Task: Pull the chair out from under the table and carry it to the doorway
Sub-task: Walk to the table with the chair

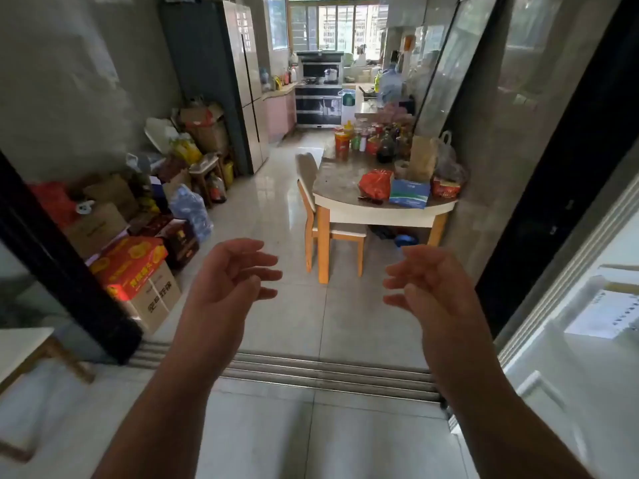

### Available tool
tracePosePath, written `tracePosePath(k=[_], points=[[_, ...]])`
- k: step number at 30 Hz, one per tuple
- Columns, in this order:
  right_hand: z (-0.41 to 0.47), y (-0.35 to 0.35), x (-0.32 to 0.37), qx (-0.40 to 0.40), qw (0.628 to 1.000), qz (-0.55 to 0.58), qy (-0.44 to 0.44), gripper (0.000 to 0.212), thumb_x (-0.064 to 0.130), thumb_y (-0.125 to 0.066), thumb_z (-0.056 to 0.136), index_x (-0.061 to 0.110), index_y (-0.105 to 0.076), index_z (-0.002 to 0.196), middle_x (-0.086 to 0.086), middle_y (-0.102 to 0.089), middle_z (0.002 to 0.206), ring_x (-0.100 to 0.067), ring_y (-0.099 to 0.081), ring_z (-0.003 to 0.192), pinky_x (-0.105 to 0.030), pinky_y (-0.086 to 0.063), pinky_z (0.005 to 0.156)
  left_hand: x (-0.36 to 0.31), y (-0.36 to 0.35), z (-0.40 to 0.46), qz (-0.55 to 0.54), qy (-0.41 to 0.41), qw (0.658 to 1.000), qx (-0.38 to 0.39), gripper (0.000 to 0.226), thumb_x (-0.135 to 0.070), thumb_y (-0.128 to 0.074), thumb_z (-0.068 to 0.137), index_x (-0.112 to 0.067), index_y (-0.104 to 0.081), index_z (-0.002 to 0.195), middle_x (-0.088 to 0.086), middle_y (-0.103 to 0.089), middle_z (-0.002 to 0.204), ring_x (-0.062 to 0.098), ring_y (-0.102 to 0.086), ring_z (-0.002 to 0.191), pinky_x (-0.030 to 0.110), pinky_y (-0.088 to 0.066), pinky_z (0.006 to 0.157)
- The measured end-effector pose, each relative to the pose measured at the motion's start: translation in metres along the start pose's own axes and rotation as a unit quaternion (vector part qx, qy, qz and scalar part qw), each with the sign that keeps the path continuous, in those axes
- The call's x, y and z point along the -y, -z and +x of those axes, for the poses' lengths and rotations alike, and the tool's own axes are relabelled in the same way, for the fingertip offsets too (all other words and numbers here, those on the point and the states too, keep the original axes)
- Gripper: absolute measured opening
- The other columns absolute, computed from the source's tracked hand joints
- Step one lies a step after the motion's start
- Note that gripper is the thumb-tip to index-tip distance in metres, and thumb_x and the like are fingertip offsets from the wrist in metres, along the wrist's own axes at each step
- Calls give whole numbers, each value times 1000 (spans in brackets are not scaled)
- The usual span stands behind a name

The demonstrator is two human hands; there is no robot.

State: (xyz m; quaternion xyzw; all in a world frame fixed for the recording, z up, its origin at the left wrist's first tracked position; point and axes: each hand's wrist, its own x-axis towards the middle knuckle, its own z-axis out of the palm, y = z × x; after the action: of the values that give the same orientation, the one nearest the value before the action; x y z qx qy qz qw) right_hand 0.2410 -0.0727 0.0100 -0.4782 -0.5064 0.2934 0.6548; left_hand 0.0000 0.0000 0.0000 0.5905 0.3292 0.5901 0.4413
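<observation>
A wooden chair (308,188) with a pale padded back and seat is tucked under the left side of a round-ended table (380,212) at the right wall. The sliding-door track (328,371) of the doorway crosses the floor just in front of me. My left hand (231,281) and my right hand (425,288) are both raised ahead of me, palms facing each other, fingers spread and holding nothing. They are well short of the chair.
Cardboard boxes (138,271), bags and a water-bottle pack (192,209) line the left wall. A fridge (245,84) stands behind them. The table carries bottles, jars and bags. Black door frames flank the opening. A tiled floor strip (276,202) runs between the boxes and the chair.
</observation>
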Motion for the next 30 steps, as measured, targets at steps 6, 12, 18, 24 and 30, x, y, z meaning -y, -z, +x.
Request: tracePosePath(k=[6, 12, 18, 24, 30], points=[[86, -85, -54, 22, 999, -3, -31, 39, 9, -50, 79, 37, -64, 104, 0, -72, 93, -21, -70, 91, -38, -58, 77, 60, 60, 90, 29, 33, 999, -20, 46, 1, -47, 79, -32, -68, 103, 6, -75, 98, 31, -72, 94, 42, -58, 76], [183, -175, -103, 28, 998, -11, -55, 33, 3, -50, 87, 22, -62, 111, 2, -72, 92, -19, -70, 91, -36, -61, 78, 106, 141, 201, 40, 72, 996, -22, 39, -4, -49, 79, -24, -65, 109, 5, -75, 101, 28, -73, 94, 37, -59, 74], [251, -229, -142, 40, 997, -17, -67, 37, -12, -46, 92, 17, -60, 112, 0, -70, 93, -20, -69, 92, -37, -60, 80, 150, 192, 281, 51, 98, 993, -42, 37, 0, -47, 85, -22, -63, 110, 3, -74, 102, 25, -73, 95, 36, -59, 75], [340, -272, -201, 34, 996, -16, -82, 38, -11, -47, 91, 19, -61, 111, -2, -71, 94, -21, -70, 92, -39, -61, 80, 209, 222, 370, 72, 118, 989, -45, 40, -9, -51, 78, -35, -66, 105, 4, -74, 105, 26, -73, 96, 34, -58, 72], [460, -309, -275, 40, 994, 2, -98, 38, -8, -48, 91, 21, -62, 110, -2, -72, 93, -21, -71, 91, -36, -61, 78, 272, 237, 487, 88, 135, 984, -80, 43, -7, -51, 77, -40, -68, 98, 4, -75, 104, 29, -73, 94, 34, -58, 71]])
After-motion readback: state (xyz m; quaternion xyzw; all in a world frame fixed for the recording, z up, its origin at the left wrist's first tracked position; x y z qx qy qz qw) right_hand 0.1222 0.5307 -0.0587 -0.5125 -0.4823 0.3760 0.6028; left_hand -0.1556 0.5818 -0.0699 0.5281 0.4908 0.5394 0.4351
